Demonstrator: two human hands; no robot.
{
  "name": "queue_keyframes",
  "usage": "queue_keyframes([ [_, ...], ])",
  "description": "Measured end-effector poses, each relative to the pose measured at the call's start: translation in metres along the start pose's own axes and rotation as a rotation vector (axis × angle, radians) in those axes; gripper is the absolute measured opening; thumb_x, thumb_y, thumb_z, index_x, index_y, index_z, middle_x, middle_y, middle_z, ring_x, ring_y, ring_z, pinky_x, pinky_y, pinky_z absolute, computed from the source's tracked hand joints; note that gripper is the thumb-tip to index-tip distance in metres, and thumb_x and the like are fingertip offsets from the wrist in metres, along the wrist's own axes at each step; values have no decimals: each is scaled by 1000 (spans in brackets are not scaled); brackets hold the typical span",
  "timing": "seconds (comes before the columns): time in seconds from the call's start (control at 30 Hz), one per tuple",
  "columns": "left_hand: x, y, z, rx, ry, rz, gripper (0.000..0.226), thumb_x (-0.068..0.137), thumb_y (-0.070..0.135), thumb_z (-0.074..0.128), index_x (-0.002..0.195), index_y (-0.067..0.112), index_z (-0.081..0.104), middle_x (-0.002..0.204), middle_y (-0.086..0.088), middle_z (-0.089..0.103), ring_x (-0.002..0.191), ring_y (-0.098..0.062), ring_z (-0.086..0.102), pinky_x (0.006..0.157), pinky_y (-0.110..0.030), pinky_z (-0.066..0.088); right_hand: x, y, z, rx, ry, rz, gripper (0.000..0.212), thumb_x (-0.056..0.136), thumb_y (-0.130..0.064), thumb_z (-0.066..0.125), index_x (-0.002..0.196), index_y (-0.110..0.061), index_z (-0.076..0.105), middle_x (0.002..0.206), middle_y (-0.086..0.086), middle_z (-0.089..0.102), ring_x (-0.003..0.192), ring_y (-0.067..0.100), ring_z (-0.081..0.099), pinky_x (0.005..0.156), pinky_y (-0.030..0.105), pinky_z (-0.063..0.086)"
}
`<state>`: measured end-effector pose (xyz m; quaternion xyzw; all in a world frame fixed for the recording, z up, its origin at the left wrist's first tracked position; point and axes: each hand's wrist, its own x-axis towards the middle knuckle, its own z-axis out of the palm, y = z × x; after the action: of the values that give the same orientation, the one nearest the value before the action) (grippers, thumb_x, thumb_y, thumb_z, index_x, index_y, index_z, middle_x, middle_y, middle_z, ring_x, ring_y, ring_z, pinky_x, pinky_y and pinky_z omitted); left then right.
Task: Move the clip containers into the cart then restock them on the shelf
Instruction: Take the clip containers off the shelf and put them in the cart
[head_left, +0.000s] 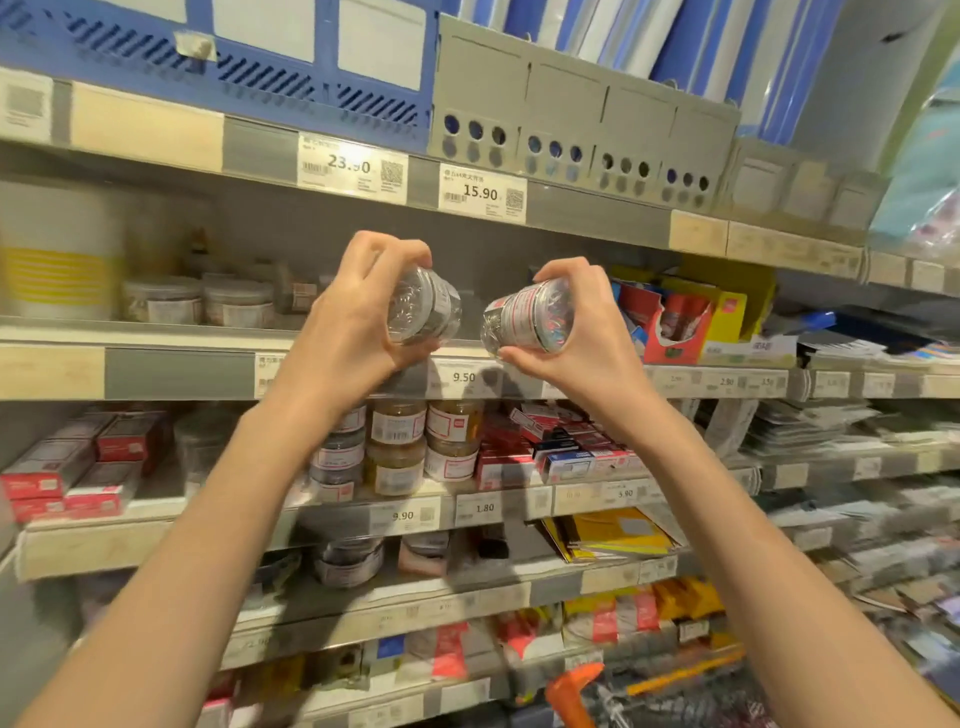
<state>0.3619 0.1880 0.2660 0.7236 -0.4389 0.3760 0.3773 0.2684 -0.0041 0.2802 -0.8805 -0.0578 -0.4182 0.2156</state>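
My left hand (358, 312) grips a clear round clip container (428, 306) full of silver clips, tilted on its side. My right hand (576, 332) grips a second clear clip container (524, 322) with a white and red label, also tilted, its base toward me. Both are held up in front of the shelf (182, 371) that carries the 9.50 price tag, just above its front edge and a little apart from each other. Two similar containers (200, 301) stand farther left on that shelf. The cart (576, 691) shows only as an orange handle part at the bottom.
Blue and grey file boxes (571, 124) fill the shelf above. Red and yellow stationery boxes (680, 322) sit right of my hands. Jars (400, 447) and red boxes (550, 447) fill the shelf below. A white tub with yellow stripes (62, 260) stands far left.
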Motion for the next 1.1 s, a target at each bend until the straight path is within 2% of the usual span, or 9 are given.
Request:
queue_keyframes([
  [0.07, -6, 25, 13, -55, -17, 44, 65, 65, 13, 83, 115, 22, 42, 115, -2, 42, 100, -5, 42, 86, -28, 43, -21, 6, -17, -19, -8, 35, 59, 67, -22, 82, 112, -18, 44, 107, -2, 40, 89, -9, 39, 78, 2, 32],
  [0.17, -13, 58, 41, -175, -76, 84, 64, 66, 15, 83, 116, 20, 43, 113, 3, 38, 100, -2, 41, 85, -19, 39, -55, 19, -42, -45, -39, 111, 59, 68, -25, 82, 112, -22, 42, 110, -2, 41, 91, -2, 38, 80, 2, 31],
  [0.3, -28, 93, 87, -292, -154, 65, 66, 64, 21, 85, 119, 16, 48, 113, 4, 39, 101, -4, 43, 88, -23, 42, -100, 42, -76, -80, -49, 231, 59, 67, -24, 82, 109, -25, 42, 111, -4, 43, 94, 0, 39, 78, 1, 32],
  [0.43, -45, 121, 136, -404, -276, -6, 69, 62, 25, 86, 120, 15, 49, 116, 3, 44, 105, -5, 43, 92, -21, 37, -143, 71, -98, -114, -87, 372, 58, 69, -25, 81, 109, -27, 38, 109, -3, 40, 92, 1, 37, 75, 0, 30],
  [0.5, -50, 130, 165, -443, -338, -12, 70, 61, 25, 86, 119, 14, 50, 115, -1, 46, 104, -6, 43, 90, -17, 36, -163, 89, -105, -137, -110, 444, 58, 70, -27, 81, 110, -26, 39, 111, -2, 40, 96, 4, 37, 72, 5, 30],
  [0.6, -58, 141, 212, -488, -452, 6, 69, 62, 26, 85, 119, 13, 49, 113, -1, 44, 102, -3, 39, 84, -1, 26, -189, 123, -114, -154, -90, 557, 62, 67, -29, 82, 114, -22, 42, 113, -1, 43, 101, 10, 42, 74, 16, 30],
  [0.73, -73, 152, 283, -525, -619, 6, 68, 66, 31, 83, 121, 17, 45, 114, 7, 37, 106, -3, 35, 80, -13, 27, -225, 179, -119, -159, -80, 734, 66, 68, -31, 83, 118, -20, 42, 117, -1, 42, 105, 12, 42, 79, 20, 32],
  [0.9, -103, 165, 377, -598, -856, -21, 66, 65, 30, 84, 117, 17, 45, 115, 1, 41, 107, -16, 42, 84, -24, 35, -276, 255, -113, -148, -72, 977, 68, 68, -31, 82, 122, -16, 42, 119, 1, 42, 108, 15, 43, 82, 23, 32],
  [1.1, -156, 183, 475, -663, -1110, -23, 62, 64, 24, 84, 113, 17, 47, 116, 1, 42, 105, -13, 42, 83, -23, 33, -354, 320, -97, -164, -27, 1238, 63, 66, -31, 82, 113, -17, 43, 112, 1, 42, 101, 18, 44, 78, 26, 33],
])
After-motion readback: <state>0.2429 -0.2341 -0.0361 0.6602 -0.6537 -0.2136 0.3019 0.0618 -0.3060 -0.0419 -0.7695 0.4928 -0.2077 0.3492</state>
